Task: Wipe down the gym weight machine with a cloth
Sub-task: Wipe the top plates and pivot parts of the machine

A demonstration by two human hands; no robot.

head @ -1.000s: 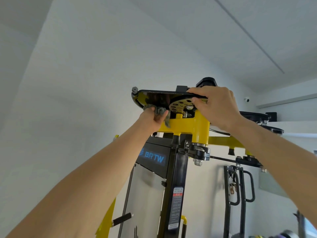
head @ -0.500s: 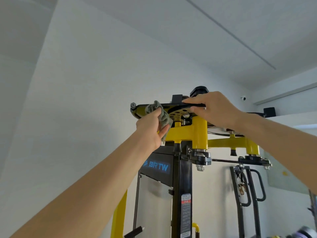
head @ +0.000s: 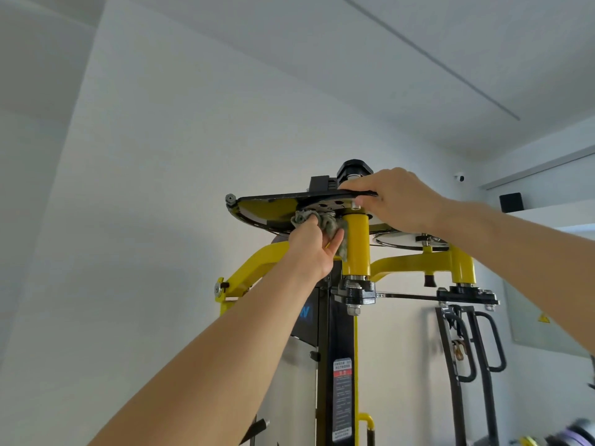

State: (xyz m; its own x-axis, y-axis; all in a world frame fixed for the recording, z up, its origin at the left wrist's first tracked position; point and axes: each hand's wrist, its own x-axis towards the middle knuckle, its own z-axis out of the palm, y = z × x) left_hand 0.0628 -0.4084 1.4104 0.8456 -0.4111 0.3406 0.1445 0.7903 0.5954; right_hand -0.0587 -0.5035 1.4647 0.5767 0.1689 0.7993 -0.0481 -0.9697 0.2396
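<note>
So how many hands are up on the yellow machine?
2. The left hand holds a crumpled grey cloth under the black-rimmed yellow plate; the right hand grips that plate's rim.

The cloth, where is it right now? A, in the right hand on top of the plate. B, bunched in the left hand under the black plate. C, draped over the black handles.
B: the gray cloth is bunched in the left hand, up under the black plate beside the yellow post; the right hand grips the plate's edge.

Bare left hand [head: 310,249] and right hand [head: 397,201], forearms seemingly bare throughout.
</note>
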